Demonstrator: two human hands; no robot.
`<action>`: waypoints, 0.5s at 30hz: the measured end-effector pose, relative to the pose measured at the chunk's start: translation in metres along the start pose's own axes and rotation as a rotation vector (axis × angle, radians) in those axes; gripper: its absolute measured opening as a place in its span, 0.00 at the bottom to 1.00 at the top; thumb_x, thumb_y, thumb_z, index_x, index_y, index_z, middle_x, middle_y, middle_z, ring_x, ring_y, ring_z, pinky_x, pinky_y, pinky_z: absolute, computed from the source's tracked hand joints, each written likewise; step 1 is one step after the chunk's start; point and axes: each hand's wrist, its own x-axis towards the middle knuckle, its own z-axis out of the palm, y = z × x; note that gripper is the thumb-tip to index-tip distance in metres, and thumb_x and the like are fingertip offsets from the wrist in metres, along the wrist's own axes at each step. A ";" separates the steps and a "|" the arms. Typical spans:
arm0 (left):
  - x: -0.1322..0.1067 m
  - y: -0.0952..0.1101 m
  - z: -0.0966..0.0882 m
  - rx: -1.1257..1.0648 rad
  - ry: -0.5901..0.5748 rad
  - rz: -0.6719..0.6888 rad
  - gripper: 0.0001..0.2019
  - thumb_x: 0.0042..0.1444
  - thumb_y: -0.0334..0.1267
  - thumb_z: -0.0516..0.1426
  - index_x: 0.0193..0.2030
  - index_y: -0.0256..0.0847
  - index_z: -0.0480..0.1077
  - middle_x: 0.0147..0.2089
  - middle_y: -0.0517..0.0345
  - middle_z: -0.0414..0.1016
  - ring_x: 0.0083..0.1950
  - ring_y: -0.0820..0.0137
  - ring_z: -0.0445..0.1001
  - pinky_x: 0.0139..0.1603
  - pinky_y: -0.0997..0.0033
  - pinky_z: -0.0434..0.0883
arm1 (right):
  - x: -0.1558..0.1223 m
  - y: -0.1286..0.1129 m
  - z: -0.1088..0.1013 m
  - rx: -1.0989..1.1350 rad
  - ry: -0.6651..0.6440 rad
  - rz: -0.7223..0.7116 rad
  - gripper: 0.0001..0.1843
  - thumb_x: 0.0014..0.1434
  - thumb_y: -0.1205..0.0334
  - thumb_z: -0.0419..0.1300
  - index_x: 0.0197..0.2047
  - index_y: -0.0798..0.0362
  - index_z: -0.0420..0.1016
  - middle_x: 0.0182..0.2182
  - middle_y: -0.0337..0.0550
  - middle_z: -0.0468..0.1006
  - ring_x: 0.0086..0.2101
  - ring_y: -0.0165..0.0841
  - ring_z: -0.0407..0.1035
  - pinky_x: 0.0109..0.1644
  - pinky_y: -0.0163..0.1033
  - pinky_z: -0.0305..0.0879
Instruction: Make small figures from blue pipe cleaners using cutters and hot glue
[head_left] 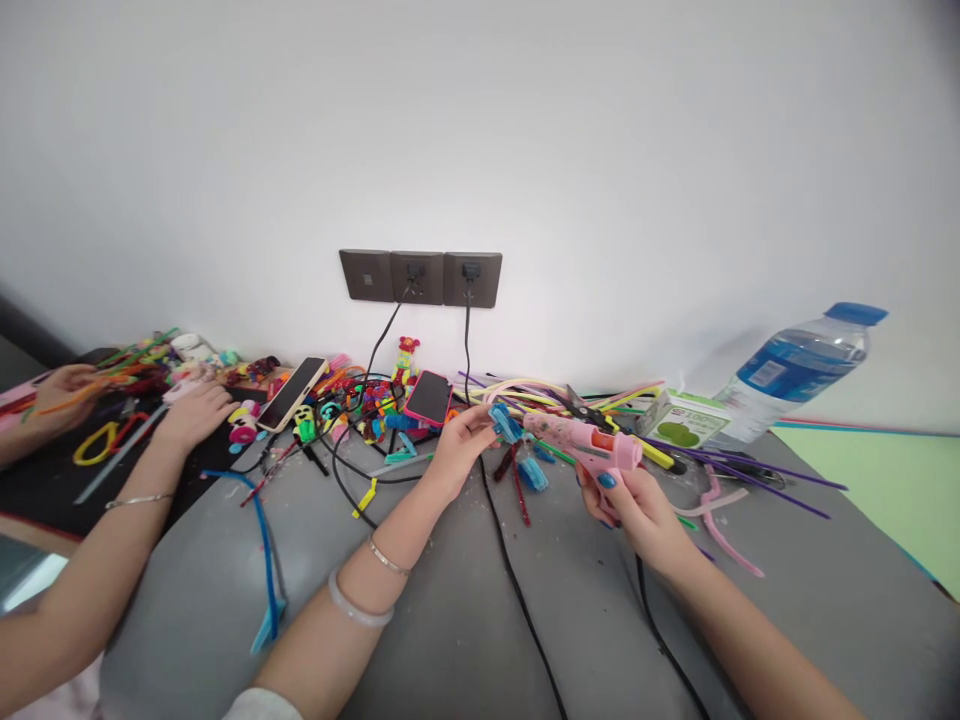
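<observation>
My left hand (459,450) pinches a small piece of blue pipe cleaner (507,424) over the middle of the grey table. In my right hand (637,505) is a pink hot glue gun (589,442), gripped by its handle, its nozzle end pointing left toward the blue piece. Whether the nozzle touches it I cannot tell. Below the gun lie another blue pipe cleaner piece (533,474) and a dark red pipe cleaner strip (520,495). A black cord hangs down from beneath my right hand.
Another person's hands (196,405) work at the left. Along the wall lie phones (294,393), pipe cleaner figures (406,358) and loose pipe cleaners. A water bottle (802,365) and a green-and-white box (684,420) stand at right. Black cords run from the wall sockets (420,278) across the grey table (450,640).
</observation>
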 end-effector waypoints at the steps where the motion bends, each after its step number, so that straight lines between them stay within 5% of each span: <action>1: 0.000 0.000 0.000 0.003 -0.003 -0.001 0.19 0.42 0.43 0.71 0.41 0.38 0.79 0.37 0.54 0.78 0.38 0.71 0.74 0.38 0.72 0.70 | 0.000 0.001 0.000 -0.003 0.000 0.001 0.31 0.66 0.34 0.44 0.28 0.51 0.65 0.13 0.35 0.61 0.17 0.29 0.53 0.24 0.38 0.52; 15: 0.001 0.004 0.001 -0.076 0.038 0.018 0.19 0.41 0.42 0.72 0.41 0.39 0.79 0.38 0.55 0.79 0.36 0.71 0.74 0.36 0.72 0.70 | 0.002 -0.003 -0.001 -0.094 -0.044 -0.015 0.33 0.66 0.33 0.40 0.20 0.49 0.56 0.13 0.37 0.61 0.17 0.28 0.52 0.24 0.38 0.51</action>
